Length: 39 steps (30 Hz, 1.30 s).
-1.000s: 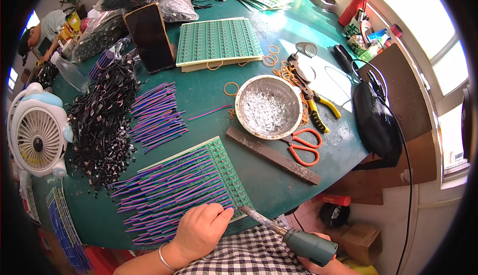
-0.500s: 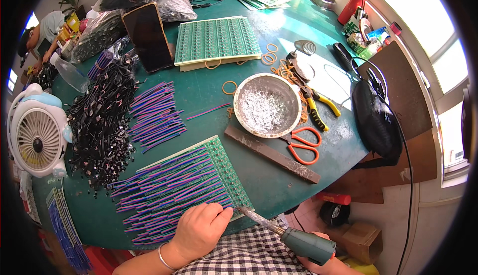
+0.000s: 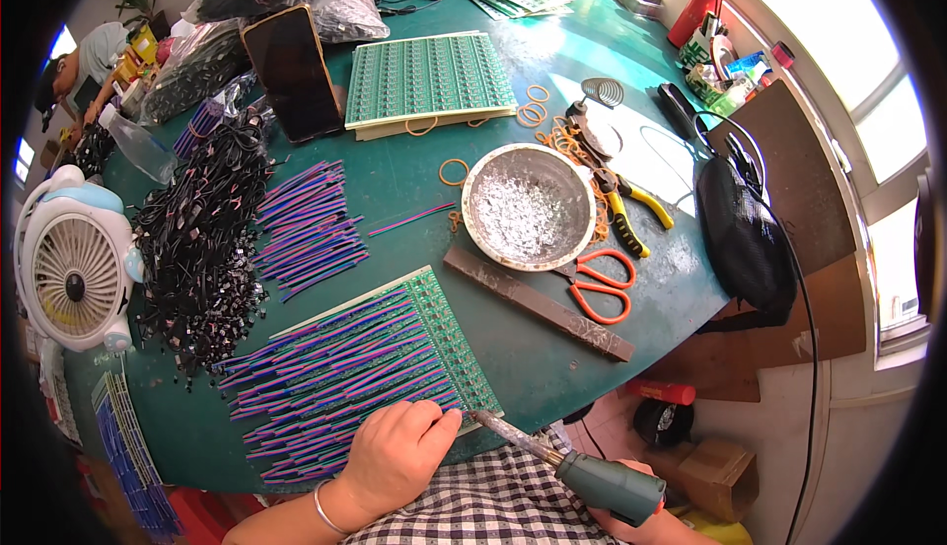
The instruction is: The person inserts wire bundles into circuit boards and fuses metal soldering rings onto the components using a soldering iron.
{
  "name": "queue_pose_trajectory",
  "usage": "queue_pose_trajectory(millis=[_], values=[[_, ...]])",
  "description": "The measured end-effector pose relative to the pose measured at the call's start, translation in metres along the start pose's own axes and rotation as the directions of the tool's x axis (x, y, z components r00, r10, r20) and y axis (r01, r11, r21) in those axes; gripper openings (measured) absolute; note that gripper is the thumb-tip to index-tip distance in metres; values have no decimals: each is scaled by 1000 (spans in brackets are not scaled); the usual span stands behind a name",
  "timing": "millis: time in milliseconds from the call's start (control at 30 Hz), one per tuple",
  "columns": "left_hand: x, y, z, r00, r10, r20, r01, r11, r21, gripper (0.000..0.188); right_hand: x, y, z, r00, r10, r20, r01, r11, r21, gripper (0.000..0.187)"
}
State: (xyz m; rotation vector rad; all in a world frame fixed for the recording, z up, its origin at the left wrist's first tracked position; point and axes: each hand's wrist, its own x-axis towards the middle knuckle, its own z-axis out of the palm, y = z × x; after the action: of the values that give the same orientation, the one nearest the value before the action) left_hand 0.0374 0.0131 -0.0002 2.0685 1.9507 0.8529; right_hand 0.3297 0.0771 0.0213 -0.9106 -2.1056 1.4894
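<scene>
Across the green circuit board panel (image 3: pixel 449 333) at the table's near edge lie rows of blue-and-pink wires (image 3: pixel 345 367). My left hand (image 3: pixel 400 451) is closed in a pinch at the panel's lower right, on a wire that its fingers mostly hide. In my right hand (image 3: pixel 641 510) is a soldering iron (image 3: pixel 607 486) with a dark green handle, partly covering that hand. The iron's tip meets the board's edge right beside my left fingertips. Loose wires (image 3: pixel 306 229) are piled beyond the panel, and a single wire (image 3: pixel 412 219) lies apart.
Right of the panel are a brown bar (image 3: pixel 538 306), orange-handled scissors (image 3: pixel 604 289), a bowl of silvery bits (image 3: pixel 528 210) and yellow-handled pliers (image 3: pixel 631 215). Black cables (image 3: pixel 202 239) and a fan (image 3: pixel 77 269) stand left. Behind are stacked boards (image 3: pixel 429 81) and a phone (image 3: pixel 293 72). A person (image 3: pixel 94 62) sits far left.
</scene>
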Motion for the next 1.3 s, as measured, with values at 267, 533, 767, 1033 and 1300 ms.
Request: queue_pose_trajectory(millis=[267, 533, 767, 1033, 1300], values=[[0, 8, -3, 999, 41, 20, -42, 996, 73, 24, 4, 23, -2, 987, -23, -159, 30, 998, 47, 45], [22, 1, -39, 999, -34, -21, 36, 991, 130, 14, 14, 22, -11, 985, -100, -140, 117, 986, 122, 41], [70, -129, -68, 929, -182, -323, 288, 903, 319, 8, 25, 21, -5, 987, -72, -141, 81, 995, 61, 37], [68, -137, -68, 926, -268, -267, 319, 932, 171, 7, 13, 15, -5, 986, -6, -168, 36, 984, 177, 37], [58, -51, -64, 914, -364, -181, 323, 920, -222, 13, -8, 32, -7, 995, 58, -84, -57, 998, 14, 44]])
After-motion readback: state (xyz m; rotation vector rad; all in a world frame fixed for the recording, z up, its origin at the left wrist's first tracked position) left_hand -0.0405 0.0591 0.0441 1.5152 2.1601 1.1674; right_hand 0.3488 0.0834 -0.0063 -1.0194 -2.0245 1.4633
